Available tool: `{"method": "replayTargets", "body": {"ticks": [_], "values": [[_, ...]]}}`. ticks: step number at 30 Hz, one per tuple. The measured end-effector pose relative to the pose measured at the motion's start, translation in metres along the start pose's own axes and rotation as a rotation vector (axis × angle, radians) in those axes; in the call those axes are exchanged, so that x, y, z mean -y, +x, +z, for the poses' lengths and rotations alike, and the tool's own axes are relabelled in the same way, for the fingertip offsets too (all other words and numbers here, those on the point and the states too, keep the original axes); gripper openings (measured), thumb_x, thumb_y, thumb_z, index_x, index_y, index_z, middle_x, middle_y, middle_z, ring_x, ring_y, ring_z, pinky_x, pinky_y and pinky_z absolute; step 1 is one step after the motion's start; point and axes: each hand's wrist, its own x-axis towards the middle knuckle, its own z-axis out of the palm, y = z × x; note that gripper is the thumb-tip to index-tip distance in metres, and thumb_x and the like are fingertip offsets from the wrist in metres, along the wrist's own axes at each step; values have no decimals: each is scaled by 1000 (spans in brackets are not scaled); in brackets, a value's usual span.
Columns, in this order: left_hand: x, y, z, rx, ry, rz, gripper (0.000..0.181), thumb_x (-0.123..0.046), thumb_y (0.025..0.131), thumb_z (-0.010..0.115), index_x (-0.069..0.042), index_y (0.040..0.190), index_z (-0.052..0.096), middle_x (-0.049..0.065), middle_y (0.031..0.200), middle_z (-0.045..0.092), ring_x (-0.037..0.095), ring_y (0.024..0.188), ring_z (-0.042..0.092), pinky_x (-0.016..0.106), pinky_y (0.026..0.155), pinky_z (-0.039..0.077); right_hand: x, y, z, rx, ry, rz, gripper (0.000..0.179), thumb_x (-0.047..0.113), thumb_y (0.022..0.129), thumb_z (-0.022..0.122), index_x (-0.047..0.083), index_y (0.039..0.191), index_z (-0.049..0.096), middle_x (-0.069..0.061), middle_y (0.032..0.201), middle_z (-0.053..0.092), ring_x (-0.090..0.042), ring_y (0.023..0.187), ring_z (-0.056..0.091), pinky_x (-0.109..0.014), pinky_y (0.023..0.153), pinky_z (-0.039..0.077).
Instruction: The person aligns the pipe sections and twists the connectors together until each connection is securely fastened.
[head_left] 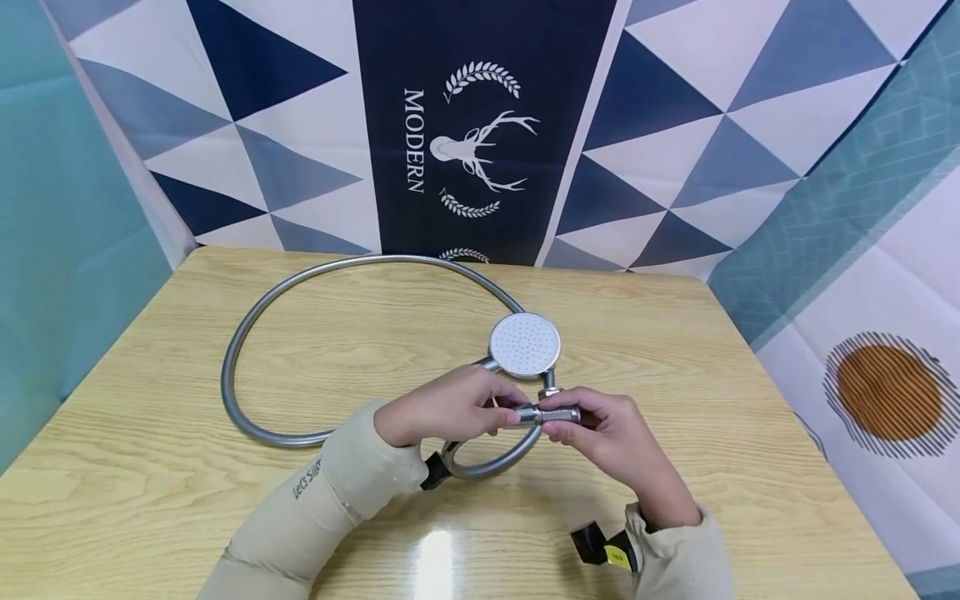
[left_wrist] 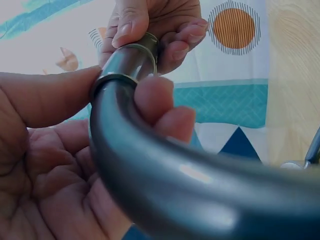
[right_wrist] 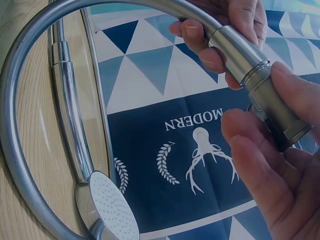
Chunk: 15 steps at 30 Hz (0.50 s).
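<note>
A grey shower hose (head_left: 234, 367) curves in a big loop over the wooden table. My left hand (head_left: 467, 406) pinches the smooth metal collar (right_wrist: 237, 52) at the hose's end between thumb and fingers. Thumb and fingertips of my right hand (head_left: 603, 423) grip a short metal cylindrical fitting (right_wrist: 272, 102). The fitting lies end to end with the collar, in one line, with a ridged ring between them. Just beyond both hands is a round shower head (head_left: 525, 343), its white dotted face up. Its chrome handle (right_wrist: 72, 115) shows in the right wrist view.
The wooden table (head_left: 135, 417) reaches to a patterned cloth (head_left: 300, 92) at the back. More cloth hangs at both sides. Black wrist devices (head_left: 588, 542) stick out beside the sleeves, close over the tabletop. A smaller bend of hose hangs below the hands in the head view.
</note>
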Motion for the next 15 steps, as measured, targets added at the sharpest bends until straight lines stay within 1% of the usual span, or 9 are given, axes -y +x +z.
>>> {"method": "replayTargets", "body": {"ticks": [4,7,9,11,13,15], "values": [[1,0,0,-36,13,4,15,-4,91,64,1,105,69,0,77,62,5,62,50,17,54,41,0,0,1,-1,2,3,18,-14,80,68,-12,98,65,-22,87,66,-2,71,62,-21,54,50],[1,0,0,-45,-13,-1,17,-5,91,65,2,106,69,1,85,65,7,67,53,18,57,44,0,0,0,-7,2,3,18,-15,80,67,-13,98,64,-22,87,66,-3,70,62,-21,55,51],[2,1,1,-34,-68,-26,18,-7,93,62,2,108,68,4,85,64,8,67,55,19,57,45,1,0,0,-11,5,6,18,-15,80,67,-13,98,64,-19,87,67,-3,70,63,-21,56,51],[3,1,2,-23,-106,-40,19,-7,95,59,3,109,68,5,85,64,8,66,56,20,56,45,1,-1,-1,-14,1,11,18,-15,80,67,-12,98,65,-14,87,68,-3,69,62,-21,54,50],[4,2,3,-9,-137,-49,19,-7,96,57,3,109,68,5,84,63,8,66,57,20,56,45,1,-2,-2,-12,-1,18,18,-14,80,68,-11,98,65,-8,89,69,-3,68,60,-21,53,49],[5,2,5,-8,-147,-51,18,-6,96,57,3,108,68,5,85,64,9,65,58,21,56,46,1,-4,-2,-11,-2,19,18,-12,79,69,-10,97,66,-3,90,69,-3,66,59,-22,51,48]]}}
